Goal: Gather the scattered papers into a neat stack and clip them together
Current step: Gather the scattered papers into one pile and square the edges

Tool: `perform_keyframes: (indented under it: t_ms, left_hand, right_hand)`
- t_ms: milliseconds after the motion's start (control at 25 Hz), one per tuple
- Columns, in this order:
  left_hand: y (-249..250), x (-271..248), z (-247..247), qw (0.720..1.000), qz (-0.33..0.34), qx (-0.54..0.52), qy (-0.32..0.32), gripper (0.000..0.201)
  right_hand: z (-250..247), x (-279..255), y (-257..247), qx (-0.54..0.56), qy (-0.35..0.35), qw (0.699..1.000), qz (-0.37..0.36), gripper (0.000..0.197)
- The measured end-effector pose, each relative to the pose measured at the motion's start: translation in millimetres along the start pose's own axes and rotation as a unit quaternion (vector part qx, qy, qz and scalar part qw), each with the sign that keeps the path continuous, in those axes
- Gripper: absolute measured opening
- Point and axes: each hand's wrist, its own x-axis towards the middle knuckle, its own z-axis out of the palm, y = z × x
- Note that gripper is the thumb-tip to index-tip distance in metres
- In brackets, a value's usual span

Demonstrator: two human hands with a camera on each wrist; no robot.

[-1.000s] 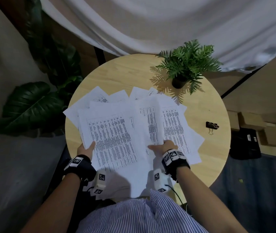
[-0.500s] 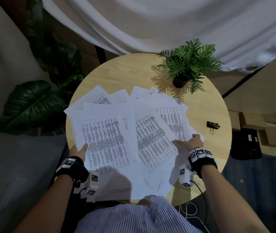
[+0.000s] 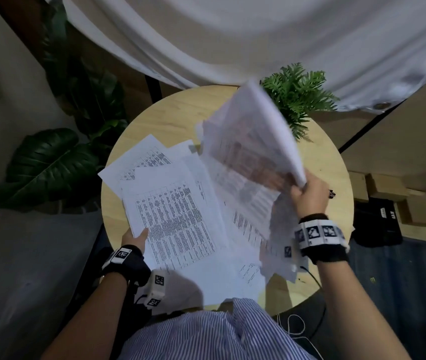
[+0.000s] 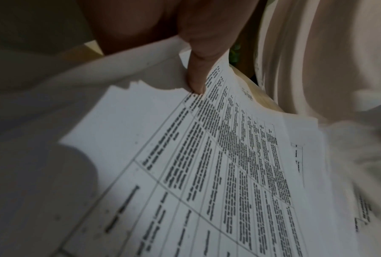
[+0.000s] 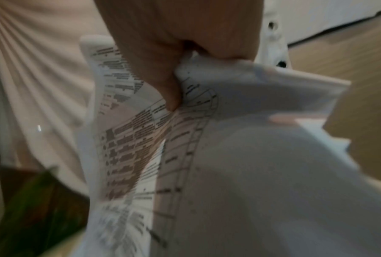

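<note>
Printed white papers [image 3: 175,216] lie fanned over a round wooden table [image 3: 170,118]. My left hand [image 3: 135,239] pinches the near left edge of the left pile, its thumb [image 4: 198,69] on top of the printed sheet [image 4: 207,173]. My right hand [image 3: 308,194] grips a bundle of sheets [image 3: 253,149] raised off the table and blurred. In the right wrist view its thumb [image 5: 163,78] and curled fingers clamp the crumpled corner of that bundle [image 5: 229,156]. A black binder clip [image 3: 332,194] shows only as a sliver behind the right hand.
A small potted fern [image 3: 297,94] stands at the table's far right, just behind the raised sheets. A large-leaved plant [image 3: 51,162] is off the table's left. White drapery [image 3: 232,35] hangs behind. Boxes [image 3: 388,193] sit on the floor to the right.
My right hand moved right, took hold of the right-hand sheets and swung them up off the table. The left hand keeps its hold on the left pile.
</note>
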Motion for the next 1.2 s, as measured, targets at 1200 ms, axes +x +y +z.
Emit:
perform_keyframes:
  t_ms: [1200]
  left_hand:
    - [-11.2, -19.9, 6.6, 0.997, 0.017, 0.069, -0.03, 0.049]
  right_hand:
    - [58.1, 8.8, -19.6, 0.035, 0.065, 0.996, 0.057, 0.03]
